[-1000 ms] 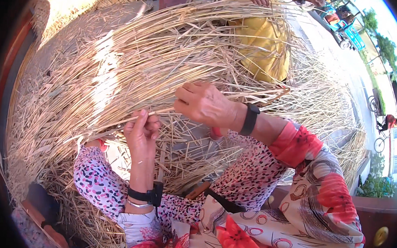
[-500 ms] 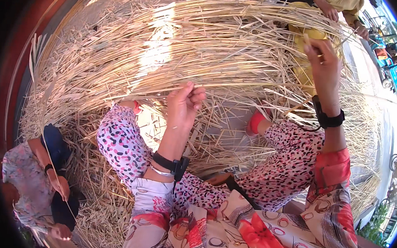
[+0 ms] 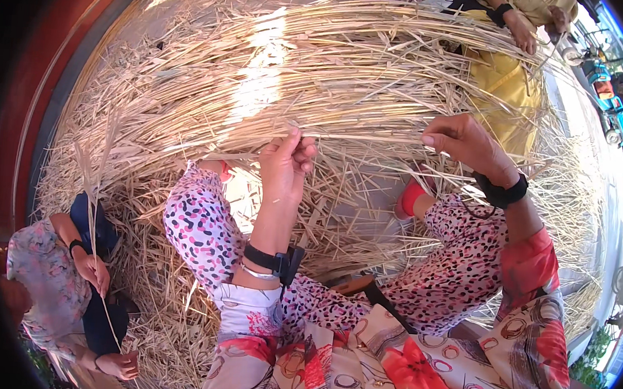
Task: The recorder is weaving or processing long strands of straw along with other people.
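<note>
My left hand (image 3: 285, 162) pinches a pale straw stalk (image 3: 366, 137) between thumb and fingers, over the near edge of a wide heap of dry straw (image 3: 334, 80). To the right, my right hand (image 3: 468, 144) is bent at the wrist, its thumb and fingertips closed on the same stalk. The stalk runs almost level between the two hands. Below them my knees are spread apart, with loose straw scattered between.
At the lower left a person (image 3: 60, 278) holds a long stalk upright. Another person's hand (image 3: 519, 30) rests by the heap at the upper right, near yellow cloth (image 3: 507, 89). A blue vehicle (image 3: 617, 107) stands farther right; a red-brown edge (image 3: 67, 69) curves along the left.
My right hand has come down from its raised position to the stalk's level and closed on it. My left hand has barely moved. The person at left has lowered one hand slightly.
</note>
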Demonstrator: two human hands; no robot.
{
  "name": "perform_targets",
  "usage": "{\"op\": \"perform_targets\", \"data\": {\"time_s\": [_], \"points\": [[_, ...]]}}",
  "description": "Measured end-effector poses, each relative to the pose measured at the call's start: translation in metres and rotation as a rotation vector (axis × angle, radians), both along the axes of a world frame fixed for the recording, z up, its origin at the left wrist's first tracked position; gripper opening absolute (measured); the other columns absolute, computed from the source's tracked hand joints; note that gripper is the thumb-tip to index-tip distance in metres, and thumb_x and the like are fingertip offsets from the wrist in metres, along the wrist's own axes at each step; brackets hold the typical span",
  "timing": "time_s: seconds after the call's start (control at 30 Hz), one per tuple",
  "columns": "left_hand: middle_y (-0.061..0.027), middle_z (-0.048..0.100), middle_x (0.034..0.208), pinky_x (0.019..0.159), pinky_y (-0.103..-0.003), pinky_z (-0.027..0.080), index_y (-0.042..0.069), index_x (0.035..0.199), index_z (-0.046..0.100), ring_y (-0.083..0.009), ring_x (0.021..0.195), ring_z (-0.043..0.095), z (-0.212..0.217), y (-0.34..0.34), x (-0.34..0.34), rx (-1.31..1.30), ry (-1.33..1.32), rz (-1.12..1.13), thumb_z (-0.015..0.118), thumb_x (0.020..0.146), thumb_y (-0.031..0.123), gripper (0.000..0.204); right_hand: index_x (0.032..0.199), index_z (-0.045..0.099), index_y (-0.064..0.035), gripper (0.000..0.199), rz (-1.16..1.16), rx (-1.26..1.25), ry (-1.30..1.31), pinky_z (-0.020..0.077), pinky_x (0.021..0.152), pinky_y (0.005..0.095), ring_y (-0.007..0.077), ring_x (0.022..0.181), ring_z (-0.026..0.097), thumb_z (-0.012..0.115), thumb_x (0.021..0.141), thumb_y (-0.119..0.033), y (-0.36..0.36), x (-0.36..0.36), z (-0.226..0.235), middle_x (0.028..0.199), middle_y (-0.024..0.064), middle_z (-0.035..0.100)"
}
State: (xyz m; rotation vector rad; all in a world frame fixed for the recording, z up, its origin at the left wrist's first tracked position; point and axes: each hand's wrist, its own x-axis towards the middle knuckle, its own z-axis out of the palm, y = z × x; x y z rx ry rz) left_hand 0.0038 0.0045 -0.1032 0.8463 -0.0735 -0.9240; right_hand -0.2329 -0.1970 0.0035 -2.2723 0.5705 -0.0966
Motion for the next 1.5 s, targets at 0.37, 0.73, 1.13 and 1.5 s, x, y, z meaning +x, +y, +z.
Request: {"op": "perform_targets", "data": {"time_s": [0.37, 0.73, 1.13, 1.5], "points": [[-0.0129, 0.068, 0.076, 0.046, -0.022, 0.043, 0.003, 0.083, 0.062, -0.0124, 0.059, 0.064, 0.025, -0.006, -0.027, 0.108, -0.107, -0.118, 0.066, 0.087, 0.022, 0.02, 0.074, 0.059, -0.0014, 0.021, 0.025, -0.235, -0.135, 0.0438, 0.059, 0.038, 0.0307, 0.063, 0.057, 0.066, 0.079, -0.021, 0.05, 0.056, 0.003, 0.069, 0.0131, 0.059], [-0.013, 0.069, 0.075, 0.044, -0.02, 0.042, 0.002, 0.083, 0.063, -0.0122, 0.058, 0.064, 0.022, -0.004, -0.022, 0.062, -0.021, -0.075, 0.065, 0.086, 0.015, 0.013, 0.087, 0.061, 0.0044, 0.024, -0.825, 0.201, -1.083, 0.0277, 0.047, 0.0168, 0.0021, 0.055, 0.037, 0.06, 0.091, -0.019, -0.018, -0.002, 0.064, 0.069, -0.0012, 0.052], [-0.0103, 0.067, 0.078, 0.049, -0.021, 0.044, 0.001, 0.09, 0.06, -0.012, 0.061, 0.062, 0.036, -0.005, -0.03, 0.019, -0.093, -0.432, 0.059, 0.091, 0.035, 0.034, 0.09, 0.06, -0.0008, 0.016, 0.135, -0.605, -0.08, 0.0466, 0.065, 0.0391, 0.0386, 0.071, 0.056, 0.053, 0.09, -0.016, 0.055, 0.049, 0.008, 0.074, 0.017, 0.057], [-0.006, 0.063, 0.067, 0.041, -0.019, 0.038, 0.006, 0.08, 0.06, -0.01, 0.054, 0.059, 0.019, 0.002, -0.005, 0.024, -0.046, -0.04, 0.068, 0.086, 0.019, 0.016, 0.079, 0.057, -0.0021, 0.017, 0.113, -0.35, -0.104, 0.0444, 0.058, 0.0331, 0.0261, 0.064, 0.056, 0.061, 0.086, -0.017, 0.029, 0.016, 0.009, 0.072, 0.0088, 0.057]]}}
